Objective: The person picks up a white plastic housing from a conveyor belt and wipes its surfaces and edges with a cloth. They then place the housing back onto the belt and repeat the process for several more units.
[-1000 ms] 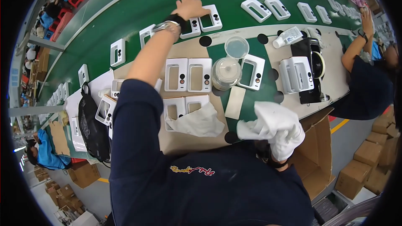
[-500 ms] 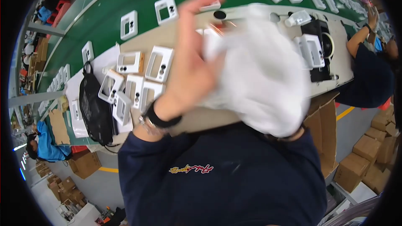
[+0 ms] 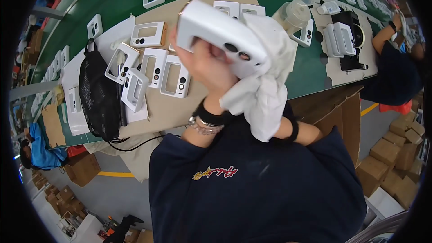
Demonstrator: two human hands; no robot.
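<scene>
— White housing, lifted well above the tabletop and close to the face, gripped by the left hand. Fingers wrapped under it from below, thumb side against the near edge, so closed around the part, not spread.

— Why so high and tilted?

— Probably to bring the face with the two dark round openings up for a close look while wiping. White cloth bunched against the housing's right end and hanging down over the wrists.

— And the right hand?

— Almost wholly buried in that cloth; seems to clutch it, but finger position impossible to tell. Black band showing on that wrist, a black band and a beaded bracelet on the left.

— Rest of the parts?

— Laid flat in rows on the brown sheet: white frames with rectangular windows, face up, side by side, likely for easy picking one at a time. Black mesh bag to the left of them, near the edge. Clear plastic cup farther back, apart from the frames. More white parts spaced along the green belt beyond. Another person seated at far right.
</scene>
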